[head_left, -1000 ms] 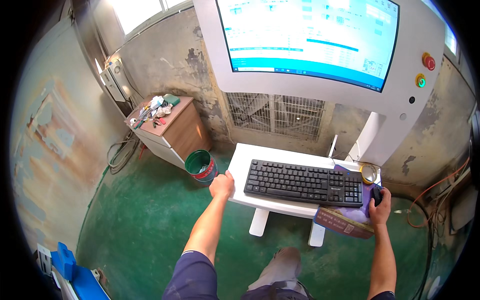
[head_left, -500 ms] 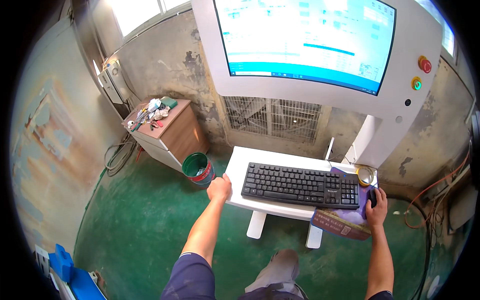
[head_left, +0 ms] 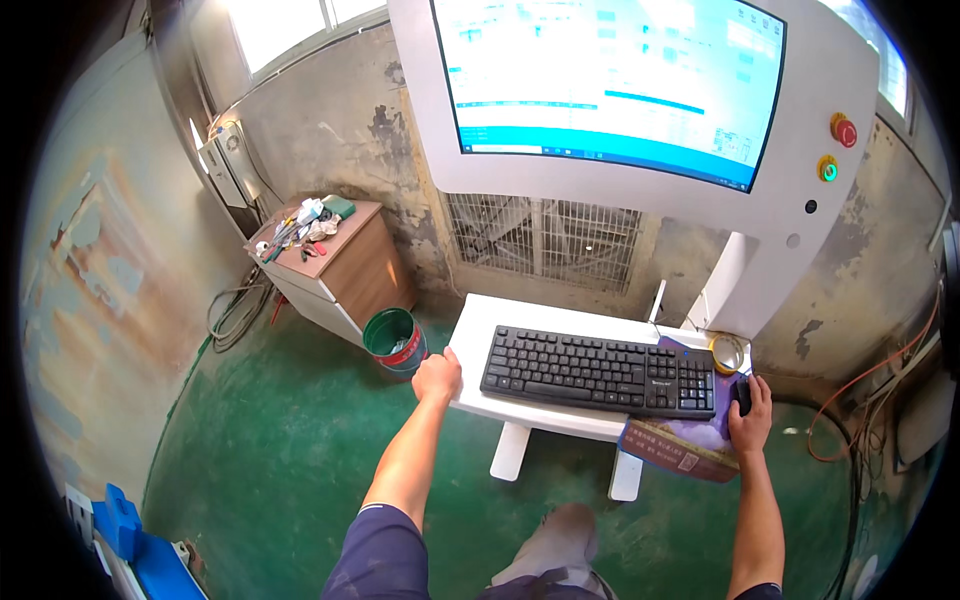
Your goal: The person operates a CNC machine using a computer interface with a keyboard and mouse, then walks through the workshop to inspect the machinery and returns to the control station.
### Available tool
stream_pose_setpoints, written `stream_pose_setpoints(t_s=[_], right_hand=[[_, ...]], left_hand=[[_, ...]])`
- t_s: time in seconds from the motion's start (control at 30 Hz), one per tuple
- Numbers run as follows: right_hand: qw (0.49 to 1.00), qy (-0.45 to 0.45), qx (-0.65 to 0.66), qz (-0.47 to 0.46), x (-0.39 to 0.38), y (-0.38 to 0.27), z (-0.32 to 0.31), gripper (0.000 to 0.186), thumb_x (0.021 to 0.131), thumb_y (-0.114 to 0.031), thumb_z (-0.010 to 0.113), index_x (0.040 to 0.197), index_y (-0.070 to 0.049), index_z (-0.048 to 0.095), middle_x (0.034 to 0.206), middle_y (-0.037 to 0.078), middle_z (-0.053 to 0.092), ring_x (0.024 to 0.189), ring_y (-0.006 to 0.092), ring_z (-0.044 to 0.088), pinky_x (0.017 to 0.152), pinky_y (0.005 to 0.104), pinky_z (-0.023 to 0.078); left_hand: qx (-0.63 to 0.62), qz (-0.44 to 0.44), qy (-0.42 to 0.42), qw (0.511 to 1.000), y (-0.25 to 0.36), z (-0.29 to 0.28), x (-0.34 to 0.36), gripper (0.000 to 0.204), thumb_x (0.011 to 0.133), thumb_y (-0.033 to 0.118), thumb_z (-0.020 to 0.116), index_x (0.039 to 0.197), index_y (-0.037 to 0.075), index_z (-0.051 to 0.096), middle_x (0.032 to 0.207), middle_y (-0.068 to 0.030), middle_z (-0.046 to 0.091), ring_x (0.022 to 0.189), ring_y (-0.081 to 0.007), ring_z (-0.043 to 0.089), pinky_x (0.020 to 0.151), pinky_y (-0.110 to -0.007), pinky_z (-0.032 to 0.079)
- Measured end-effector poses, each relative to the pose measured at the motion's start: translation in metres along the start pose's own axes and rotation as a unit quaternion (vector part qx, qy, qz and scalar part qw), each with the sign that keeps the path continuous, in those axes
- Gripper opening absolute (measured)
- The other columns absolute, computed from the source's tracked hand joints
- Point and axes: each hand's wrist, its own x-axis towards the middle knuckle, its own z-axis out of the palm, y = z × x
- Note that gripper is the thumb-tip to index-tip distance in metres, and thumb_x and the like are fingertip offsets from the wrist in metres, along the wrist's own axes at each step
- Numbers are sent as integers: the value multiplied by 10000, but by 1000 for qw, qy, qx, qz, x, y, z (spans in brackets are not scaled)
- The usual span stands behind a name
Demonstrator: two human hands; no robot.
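My right hand (head_left: 750, 425) rests over a black computer mouse (head_left: 740, 395), fingers curled on it, at the right end of a white keyboard shelf (head_left: 480, 318). The mouse sits on a purple mouse pad (head_left: 690, 462), which hangs over the shelf's front edge. At the shelf's left end, my left hand (head_left: 437, 376) is closed around the corner; its fingertips are partly hidden. Between both hands lies a black keyboard (head_left: 600, 370), touched by neither. Above it, a lit monitor (head_left: 610, 80) in a white machine housing shows a bright window with blue bars.
A roll of yellow tape (head_left: 727, 352) stands behind the mouse. Right of the monitor are a red push button (head_left: 846, 133) and a green-lit one (head_left: 829, 171). A green bucket (head_left: 392, 340) and a wooden cabinet (head_left: 365, 265) with tools stand left. Cables (head_left: 870, 430) hang at right.
The view has shifted very slightly. Both hands keep their places on the shelf corner and the mouse. A blue bar at the screen's lower left looks more distinct now.
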Motion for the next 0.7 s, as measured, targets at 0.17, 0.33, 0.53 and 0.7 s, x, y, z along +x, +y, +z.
stream_pose_setpoints(t_s=[0.17,0.33,0.53,0.7], right_hand=[[999,-2,31,27,0,5,-1,494,727,-76,649,1206,-43,535,1292,175,495,1182,368,490,1005,407,408],[1000,-12,-21,-6,0,5,0,469,725,-66,652,1174,-43,520,1285,174,493,1177,373,490,1000,411,408],[998,-18,27,45,1,10,0,549,731,-85,654,1263,-57,519,1327,171,475,1207,359,479,1020,401,400],[1000,-11,-2,3,1,-2,-3,519,733,-80,650,1232,-58,510,1308,172,481,1198,361,484,1007,399,408]], left_hand=[[1,-1,5,1000,0,1,-1,579,947,440,340,946,-15,699,973,-237,677,957,-384,648,855,-466,491],[5,-9,6,1000,1,2,0,574,947,443,345,942,-9,699,970,-233,678,951,-377,651,850,-461,495],[0,-8,6,1000,1,-1,-3,575,947,446,346,948,-8,698,977,-231,677,960,-374,650,850,-461,495],[1,-12,2,1000,0,0,-3,578,947,451,346,958,-7,698,985,-231,677,972,-377,646,860,-460,492]])
